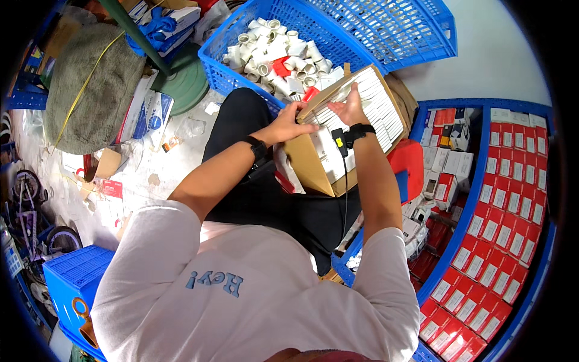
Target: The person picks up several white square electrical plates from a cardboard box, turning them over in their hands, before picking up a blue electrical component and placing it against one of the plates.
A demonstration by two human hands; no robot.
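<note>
1. We have the cardboard box (306,161) open and tilted between a blue crate (220,75) and a red plastic object (408,169); inside it, white pieces (381,111) stand packed in rows. What is left, we cannot tell.
2. Our left hand (286,127) touches the box's left edge, thumb apart from fingers; any pinch is unclear. Our right hand (351,111), fingers spread, is over the pieces.
3. The crate crowds the box's far side; most room seems above the box.

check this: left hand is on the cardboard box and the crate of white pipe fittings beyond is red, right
Not red: the head view shows the crate of white pipe fittings beyond is blue. The left hand is on the cardboard box.
</note>
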